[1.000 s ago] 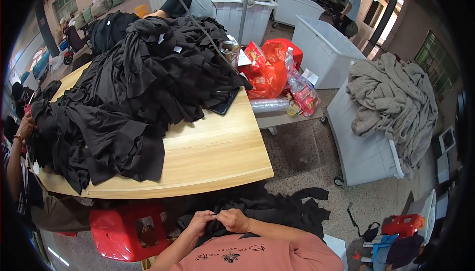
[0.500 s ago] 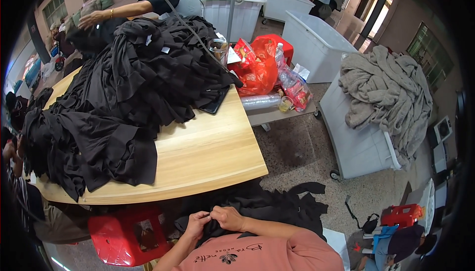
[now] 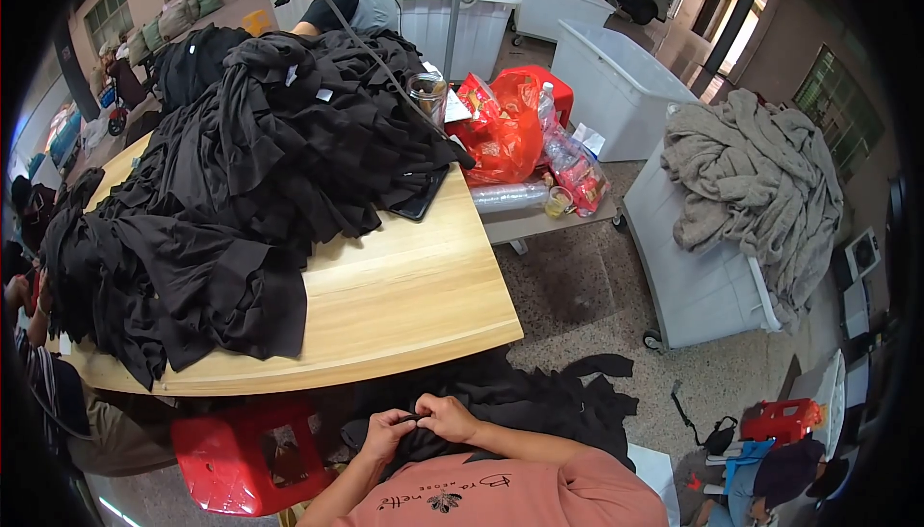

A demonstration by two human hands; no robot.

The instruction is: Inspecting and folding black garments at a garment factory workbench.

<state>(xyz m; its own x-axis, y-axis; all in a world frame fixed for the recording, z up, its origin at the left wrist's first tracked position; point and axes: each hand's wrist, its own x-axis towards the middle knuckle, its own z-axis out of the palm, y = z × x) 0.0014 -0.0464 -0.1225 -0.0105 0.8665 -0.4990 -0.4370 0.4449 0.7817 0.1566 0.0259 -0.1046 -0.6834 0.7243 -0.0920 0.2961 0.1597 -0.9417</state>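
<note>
Over my lap lies a black knitted garment, bunched up below the table's near edge. My left hand pinches a small edge of its cloth between thumb and fingers. Close beside it, my right hand is closed on the same edge, the two sets of fingertips nearly touching. What exactly lies between the fingertips is too small to make out. A large heap of black garments covers the left and far parts of the wooden table.
A phone lies by the heap. Beyond, a low table carries a red plastic bag and plastic cups. A white wheeled bin with grey knits stands at right, a red stool at lower left. Co-workers are around the table.
The co-worker across the table has drawn back an outstretched arm, and the dark cloth it held now lies on the heap's far left. My fingers have shifted slightly on the garment's edge.
</note>
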